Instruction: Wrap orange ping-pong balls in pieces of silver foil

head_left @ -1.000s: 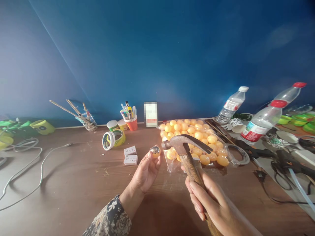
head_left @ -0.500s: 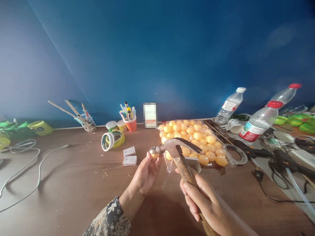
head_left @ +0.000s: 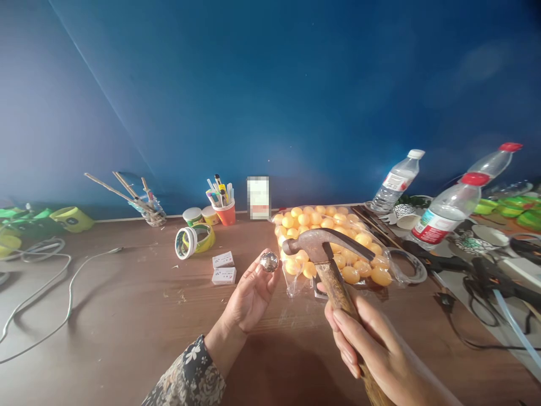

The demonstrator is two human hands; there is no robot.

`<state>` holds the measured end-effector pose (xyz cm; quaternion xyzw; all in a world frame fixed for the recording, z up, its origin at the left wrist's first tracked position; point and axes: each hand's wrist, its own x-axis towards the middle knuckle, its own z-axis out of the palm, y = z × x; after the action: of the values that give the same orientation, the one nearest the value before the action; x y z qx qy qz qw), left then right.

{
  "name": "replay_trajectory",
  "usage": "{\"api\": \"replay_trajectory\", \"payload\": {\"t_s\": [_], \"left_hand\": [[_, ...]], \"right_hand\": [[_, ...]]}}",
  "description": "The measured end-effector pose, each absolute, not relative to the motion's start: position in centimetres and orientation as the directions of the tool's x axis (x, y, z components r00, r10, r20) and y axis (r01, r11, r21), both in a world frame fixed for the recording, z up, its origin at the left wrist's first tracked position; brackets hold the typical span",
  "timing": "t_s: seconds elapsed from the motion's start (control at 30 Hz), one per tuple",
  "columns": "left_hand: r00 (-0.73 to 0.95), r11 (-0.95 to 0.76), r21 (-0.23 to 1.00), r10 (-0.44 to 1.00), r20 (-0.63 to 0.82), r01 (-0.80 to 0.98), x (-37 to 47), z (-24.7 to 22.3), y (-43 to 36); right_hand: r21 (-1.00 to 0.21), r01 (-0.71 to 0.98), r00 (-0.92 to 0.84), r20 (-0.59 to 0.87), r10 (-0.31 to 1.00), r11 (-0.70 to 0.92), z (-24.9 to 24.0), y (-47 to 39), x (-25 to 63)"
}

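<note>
Between the fingertips of my left hand (head_left: 252, 293) is a shiny silver metal ball (head_left: 269, 261), held up above the table. My right hand (head_left: 363, 332) is wrapped round the worn wooden handle of a claw hammer (head_left: 338, 285). The hammer's rusty head is raised, its striking face pointing left toward the ball with a gap between them. Behind the hammer lies a clear plastic bag of orange balls (head_left: 304, 219), partly covered by the hammer head. A small box under the hammer is mostly hidden.
Two small white boxes (head_left: 224, 276) lie left of my left hand. Farther back stand an orange cup of pens (head_left: 226, 214), small tubs (head_left: 186, 243) and a jar of sticks (head_left: 153, 213). Bottles (head_left: 443, 217), a tape roll (head_left: 408, 266) and black cords crowd the right; a white cable (head_left: 70, 293) lies left.
The hammer has moved right and away from the ball, which it was touching. The ball's silver face now turns toward me. My left hand has stayed nearly in place.
</note>
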<state>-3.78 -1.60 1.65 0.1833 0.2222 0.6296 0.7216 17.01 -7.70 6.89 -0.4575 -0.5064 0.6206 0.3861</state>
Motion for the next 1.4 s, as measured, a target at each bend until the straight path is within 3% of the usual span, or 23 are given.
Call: {"api": "replay_trajectory", "payload": {"t_s": [0.23,0.5,0.77,1.4], "left_hand": [[0.133,0.125,0.608,0.991,-0.032,-0.784,-3.8,1.3,-1.6],[0.146,0.142,0.581,0.988,-0.041,-0.802,-4.0,0.8,-1.5],[0.175,0.144,0.598,0.985,-0.007,-0.788,-3.9,1.0,-1.6],[0.182,0.158,0.631,0.983,-0.028,-0.759,-3.9,1.3,-1.5]], "right_hand": [[-0.984,0.058,-0.326,-0.178,0.928,-0.168,6.6,-8.0,16.4],[-0.978,-0.062,-0.304,-0.172,0.937,-0.2,7.3,-7.7,16.7],[-0.964,-0.014,-0.339,-0.247,0.908,-0.267,7.1,-7.6,16.6],[-0.968,-0.026,-0.361,-0.224,0.905,-0.25,7.9,-7.4,17.3]]}}
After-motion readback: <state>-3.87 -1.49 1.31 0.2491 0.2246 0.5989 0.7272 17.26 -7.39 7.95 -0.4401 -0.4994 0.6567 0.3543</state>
